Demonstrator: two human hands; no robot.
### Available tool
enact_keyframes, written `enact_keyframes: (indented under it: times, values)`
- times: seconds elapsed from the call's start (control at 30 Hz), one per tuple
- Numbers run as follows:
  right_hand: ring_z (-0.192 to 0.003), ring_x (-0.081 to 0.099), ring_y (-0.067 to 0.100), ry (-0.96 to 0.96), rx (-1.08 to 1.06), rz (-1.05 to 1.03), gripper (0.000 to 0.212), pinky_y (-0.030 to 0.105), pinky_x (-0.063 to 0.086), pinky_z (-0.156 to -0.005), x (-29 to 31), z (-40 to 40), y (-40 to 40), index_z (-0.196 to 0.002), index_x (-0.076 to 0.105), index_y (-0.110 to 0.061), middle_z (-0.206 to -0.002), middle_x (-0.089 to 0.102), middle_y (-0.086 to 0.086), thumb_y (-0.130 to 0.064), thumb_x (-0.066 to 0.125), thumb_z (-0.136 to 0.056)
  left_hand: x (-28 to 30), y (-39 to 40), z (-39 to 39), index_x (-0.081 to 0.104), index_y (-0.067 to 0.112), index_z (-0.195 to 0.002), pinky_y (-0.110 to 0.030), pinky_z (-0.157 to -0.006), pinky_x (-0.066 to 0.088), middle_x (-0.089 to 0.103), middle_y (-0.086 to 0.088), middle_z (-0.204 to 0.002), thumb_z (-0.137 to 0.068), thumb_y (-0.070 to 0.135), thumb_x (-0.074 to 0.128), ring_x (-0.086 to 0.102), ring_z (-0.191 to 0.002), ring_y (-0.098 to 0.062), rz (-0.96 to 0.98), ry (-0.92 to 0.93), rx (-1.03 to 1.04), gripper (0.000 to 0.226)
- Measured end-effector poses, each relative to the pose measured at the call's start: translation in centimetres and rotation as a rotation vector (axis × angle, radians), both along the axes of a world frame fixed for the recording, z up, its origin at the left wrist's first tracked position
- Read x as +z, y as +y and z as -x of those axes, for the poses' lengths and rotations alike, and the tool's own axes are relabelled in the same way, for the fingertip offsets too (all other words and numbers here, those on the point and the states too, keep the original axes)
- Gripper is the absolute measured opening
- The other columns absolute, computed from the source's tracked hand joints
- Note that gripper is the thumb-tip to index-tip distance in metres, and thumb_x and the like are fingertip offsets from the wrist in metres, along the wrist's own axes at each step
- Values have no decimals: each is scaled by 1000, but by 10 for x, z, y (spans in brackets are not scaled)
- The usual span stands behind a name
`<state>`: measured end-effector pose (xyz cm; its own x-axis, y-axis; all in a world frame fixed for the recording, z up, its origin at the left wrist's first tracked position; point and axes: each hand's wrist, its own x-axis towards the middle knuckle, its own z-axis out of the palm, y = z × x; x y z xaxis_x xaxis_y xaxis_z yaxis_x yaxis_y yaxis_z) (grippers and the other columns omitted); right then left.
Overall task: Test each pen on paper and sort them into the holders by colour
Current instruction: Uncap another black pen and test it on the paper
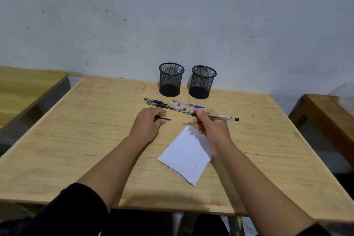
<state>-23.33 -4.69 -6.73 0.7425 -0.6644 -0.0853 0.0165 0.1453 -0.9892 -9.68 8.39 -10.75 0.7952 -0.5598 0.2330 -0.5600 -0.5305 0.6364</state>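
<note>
Person is sitting at a wooden table [80,140], dark sleeves [76,203] pushed up, both forearms reaching forward.

White sheet of paper [186,156] is lying nearest, angled, right of centre, partly under the right wrist.

Right hand [209,127] is hovering over the paper's far corner, fingers pinching a clear pen [220,117] near its dark grip. Pen is sitting roughly level, tail end with a dark plug pointing right. Tip is hidden by the fingers, off the paper.

Left hand [148,123] is resting on the table left of the paper, fingers curled around a small black cap [162,118], its clip sticking out toward the right.

Just past both hands, loose pens are lying flat in a cluster: two with dark ink [162,104] on the left, two with blue ink [188,104] on the right, overlapping where they meet.

Further back, by the wall [172,15], two black mesh holders are standing upright side by side, left holder [171,79] and right holder [202,82], a small gap between them. No pens showing inside either.
</note>
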Motion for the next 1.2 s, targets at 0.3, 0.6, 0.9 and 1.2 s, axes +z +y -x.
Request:
enact_keyframes:
  times: [0.3,0.6,0.9,1.2]
  values:
    - [-46,43,10,125,47,102,9,17,36,-45,-22,25,28,-80,65,-9,-52,52,3,-10,60,-87,-9,51,63,68,27,-97,-17,-83,35,65,18,-97,-84,25,63,49,-98,-2,18,-10,-217,14]
    - [-53,39,12,168,250,209,20,16,33,-46,-18,24,9,-78,67,-11,-62,54,4,3,56,-85,-12,63,75,69,29,-100,-18,-92,38,68,16,-101,-80,29,67,53,-106,-2,53,-35,-225,20]
    - [-45,45,24,119,379,219,17,30,38,-52,-30,39,42,-77,60,-9,-55,55,17,-10,50,-90,-15,62,74,70,27,-101,-19,-93,40,69,14,-102,-80,30,68,53,-107,-1,56,-43,-222,22]
    - [-40,38,9,161,438,281,13,15,35,-42,-24,39,41,-84,61,3,-52,46,11,6,49,-86,-17,67,66,68,26,-106,-15,-95,34,69,11,-108,-81,30,66,51,-109,0,24,-56,-309,25]
